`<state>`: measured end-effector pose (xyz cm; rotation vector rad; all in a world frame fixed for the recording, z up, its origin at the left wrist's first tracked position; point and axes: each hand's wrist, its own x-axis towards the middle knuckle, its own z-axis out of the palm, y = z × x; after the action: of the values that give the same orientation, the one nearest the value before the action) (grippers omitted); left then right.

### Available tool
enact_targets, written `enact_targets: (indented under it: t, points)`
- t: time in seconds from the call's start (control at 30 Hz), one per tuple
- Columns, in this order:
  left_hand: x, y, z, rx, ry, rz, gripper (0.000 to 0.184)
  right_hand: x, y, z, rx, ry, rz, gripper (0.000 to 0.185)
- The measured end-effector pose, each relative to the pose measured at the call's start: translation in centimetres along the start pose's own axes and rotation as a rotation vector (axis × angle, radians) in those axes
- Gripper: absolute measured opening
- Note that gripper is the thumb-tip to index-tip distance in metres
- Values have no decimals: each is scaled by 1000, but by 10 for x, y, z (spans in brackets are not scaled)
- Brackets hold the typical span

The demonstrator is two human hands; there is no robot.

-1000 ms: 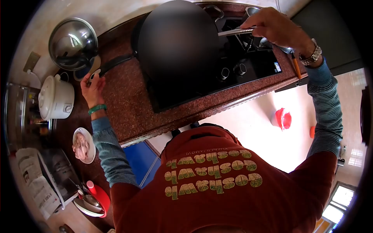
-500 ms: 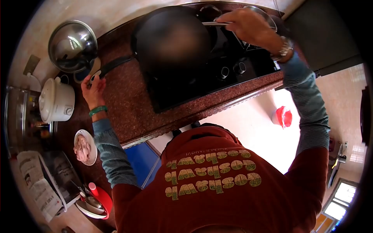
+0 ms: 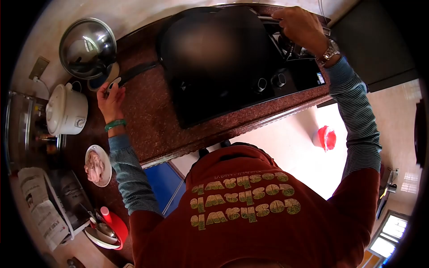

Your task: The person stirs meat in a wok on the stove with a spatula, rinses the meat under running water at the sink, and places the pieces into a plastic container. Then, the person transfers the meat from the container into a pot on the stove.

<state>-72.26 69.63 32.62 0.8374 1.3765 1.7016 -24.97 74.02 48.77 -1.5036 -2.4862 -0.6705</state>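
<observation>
At the end of the black pan handle (image 3: pixel 138 71), my left hand (image 3: pixel 111 99) is closed on its tip. The pan (image 3: pixel 172 49) sits over the black stove (image 3: pixel 210 105); a blur hides most of its inside. My right hand (image 3: pixel 301 29) grips the metal handle of a utensil (image 3: pixel 269 19) above the back right of the stove. The far end of that utensil is hidden in the blur. A plate (image 3: pixel 106 167) with raw-looking meat (image 3: pixel 94 166) lies on the counter near my left forearm.
A metal lid (image 3: pixel 88 47) leans at the back left, above a white cooker (image 3: pixel 67 109). A red container (image 3: pixel 117 228) with utensils stands lower left, beside newspaper (image 3: pixel 42 210). A red-lined bin (image 3: pixel 327 137) is on the floor.
My right hand first moved left over the pan with the utensil, then back right and slightly up. My left hand stays on the pan handle, which has shifted slightly right in view.
</observation>
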Motion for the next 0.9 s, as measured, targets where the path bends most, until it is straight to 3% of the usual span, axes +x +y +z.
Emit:
enact_targets:
  t: [0.03,0.17,0.23,0.3,0.43,0.5,0.7,0.77,0.8,0.87,0.9]
  points:
    - [1,-1,0,-4,-1,0,37,1,-4,-3,-16,-66,97,18]
    - [1,0,0,10,1,-1,37,-2,-13,13,-38,-115,67,23]
    - [1,0,-1,16,1,-6,38,1,-8,12,28,-101,50,24]
    - [1,-1,-1,-2,-14,8,39,7,-6,14,17,71,2,27]
    - [0,-1,2,-1,20,11,39,20,-24,22,-21,48,71,30]
    - [-2,1,3,-9,25,19,38,25,-28,34,-76,-25,-57,31]
    - [-4,1,0,18,13,-24,35,30,-12,25,9,108,-43,26]
    - [-3,1,-1,11,14,-25,35,29,-17,20,-37,-129,24,23]
    - [-3,0,-1,5,13,-30,35,26,-12,21,-35,-129,23,23]
    - [-3,0,-2,8,6,-22,35,15,8,24,-57,145,-92,22]
    - [-3,0,-2,12,-3,-13,35,12,16,20,-55,143,-94,22]
